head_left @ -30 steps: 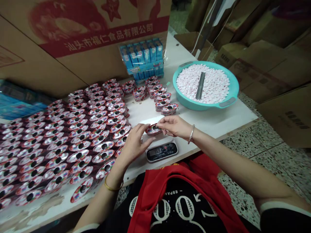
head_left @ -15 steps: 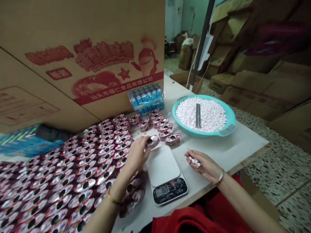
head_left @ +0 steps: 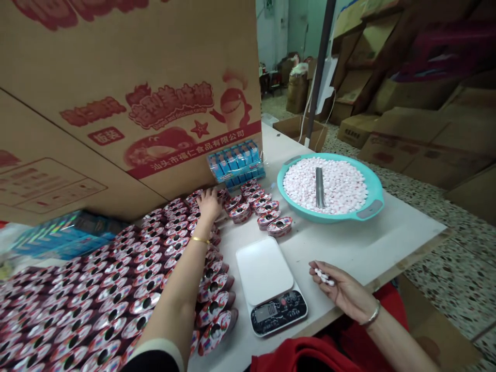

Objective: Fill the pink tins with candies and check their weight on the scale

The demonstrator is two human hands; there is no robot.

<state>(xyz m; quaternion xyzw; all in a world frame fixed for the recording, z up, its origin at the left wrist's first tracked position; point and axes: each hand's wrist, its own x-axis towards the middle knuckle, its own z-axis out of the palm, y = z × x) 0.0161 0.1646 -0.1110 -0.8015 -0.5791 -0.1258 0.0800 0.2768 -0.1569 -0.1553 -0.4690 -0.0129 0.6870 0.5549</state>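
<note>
A left hand reaches across the packs to their far end on the counter, its grip impossible to tell; the right hand holds candies in curled fingers near a scale.

- We count one scale
- one bowl
- one bar
- one left hand, one right hand
- two bracelets
- dozens of packs
- sweets, more than we can count
</note>
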